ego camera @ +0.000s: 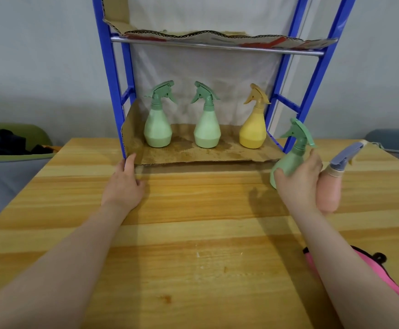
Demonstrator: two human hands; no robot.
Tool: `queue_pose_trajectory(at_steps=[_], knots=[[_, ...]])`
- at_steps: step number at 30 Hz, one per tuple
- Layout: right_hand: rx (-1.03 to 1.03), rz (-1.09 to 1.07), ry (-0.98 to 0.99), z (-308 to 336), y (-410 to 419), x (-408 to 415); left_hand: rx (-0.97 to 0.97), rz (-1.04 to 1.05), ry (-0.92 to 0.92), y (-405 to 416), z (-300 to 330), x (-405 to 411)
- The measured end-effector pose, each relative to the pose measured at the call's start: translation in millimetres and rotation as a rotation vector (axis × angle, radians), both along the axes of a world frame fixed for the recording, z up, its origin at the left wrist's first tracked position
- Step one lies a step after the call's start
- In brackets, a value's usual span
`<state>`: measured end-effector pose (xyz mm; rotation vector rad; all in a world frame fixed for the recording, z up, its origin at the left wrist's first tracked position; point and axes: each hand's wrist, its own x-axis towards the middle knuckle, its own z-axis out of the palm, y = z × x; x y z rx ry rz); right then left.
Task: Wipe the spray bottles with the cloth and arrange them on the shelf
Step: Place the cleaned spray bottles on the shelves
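Note:
Two green spray bottles (pixel 158 125) (pixel 206 128) and a yellow spray bottle (pixel 252 128) stand upright in a row on the cardboard-lined lower shelf (pixel 193 154) of a blue metal rack. My right hand (pixel 299 180) grips a third green spray bottle (pixel 291 157) on the table just right of the shelf. A pink bottle with a blue-grey trigger (pixel 330 191) stands beside it, partly behind my wrist. My left hand (pixel 125 184) rests on the table with its fingertips touching the shelf's front left corner. A pink cloth (pixel 383 276) lies under my right forearm.
The wooden table (pixel 193 245) stretches toward me. The rack's blue posts (pixel 109 74) frame the shelf, and an upper cardboard shelf (pixel 217 38) hangs overhead. A green bin with dark items (pixel 11 141) sits off the table at left.

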<state>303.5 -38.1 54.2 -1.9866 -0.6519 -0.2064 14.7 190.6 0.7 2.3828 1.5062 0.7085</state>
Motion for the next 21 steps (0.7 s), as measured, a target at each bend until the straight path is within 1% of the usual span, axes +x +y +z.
queue_pose_trajectory(at_steps=[4, 11, 14, 17, 21], knots=[[0.014, -0.004, 0.167, 7, 13, 11, -0.012, 0.002, -0.005, 0, -1, -1], [-0.117, -0.026, 0.141, 2, 33, 19, -0.019, 0.001, -0.014, 1, -2, -1], [-0.138, -0.020, 0.134, 2, 32, 20, -0.010, 0.001, -0.007, 2, -3, -1], [-0.129, 0.005, 0.126, 2, 28, 17, -0.015, 0.003, -0.005, 3, -4, -1], [-0.039, 0.071, 0.115, 9, 22, 4, -0.005, 0.003, 0.005, 2, -4, -1]])
